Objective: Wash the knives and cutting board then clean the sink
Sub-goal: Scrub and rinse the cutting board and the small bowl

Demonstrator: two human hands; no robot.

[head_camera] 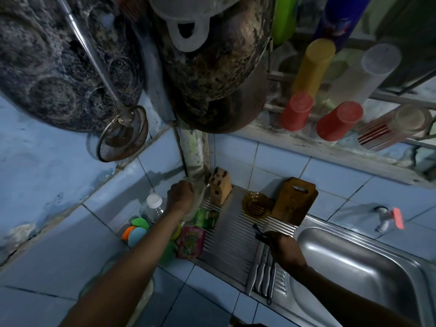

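My left hand (180,195) is curled round a pale, blade-like thing (200,199), seemingly a knife, right beside the wooden knife block (220,188) in the corner. My right hand (279,240) grips a black-handled knife (259,231) over the ribbed steel drainboard (231,232). Several more knives (262,278) lie side by side on the drainboard's near end, under my right wrist. The brown cutting board (296,198) leans upright against the tiled wall behind the drainboard. The steel sink basin (358,267) lies to the right.
An amber soap dish (256,204) sits by the board. Green and pink sachets (191,241), a capped bottle (153,206) and coloured scrubbers (135,232) crowd the left counter. A tap (387,219) juts from the wall. Blackened pans and a strainer (122,135) hang overhead; cups (338,121) line the sill.
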